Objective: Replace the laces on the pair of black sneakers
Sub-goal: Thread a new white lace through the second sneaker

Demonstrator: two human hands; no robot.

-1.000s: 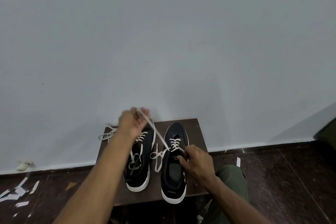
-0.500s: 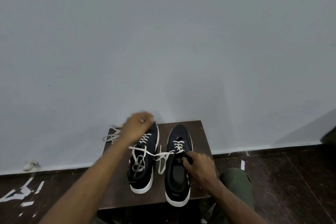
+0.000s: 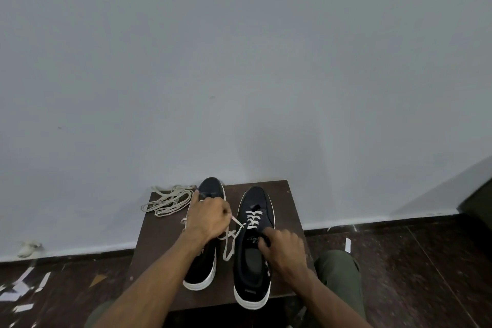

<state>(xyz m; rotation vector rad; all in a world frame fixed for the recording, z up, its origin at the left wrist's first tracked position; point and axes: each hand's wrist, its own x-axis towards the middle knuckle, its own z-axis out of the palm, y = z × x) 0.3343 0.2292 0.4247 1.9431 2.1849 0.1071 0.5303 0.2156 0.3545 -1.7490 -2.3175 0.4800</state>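
Head view: left hand (image 3: 207,217) pinches right sneaker's (image 3: 253,247) lace (image 3: 231,237); right hand (image 3: 282,247) grips its tongue.

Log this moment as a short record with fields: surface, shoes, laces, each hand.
surface: small dark brown wooden table against a pale wall
left shoe: black sneaker with white sole, partly under the left forearm
right shoe: black sneaker with white sole, white lace through its front eyelets only
spare laces: loose bundle of cream laces at the table's far left corner
left hand: pinches the lace's free end
right hand: grips the right shoe near its tongue
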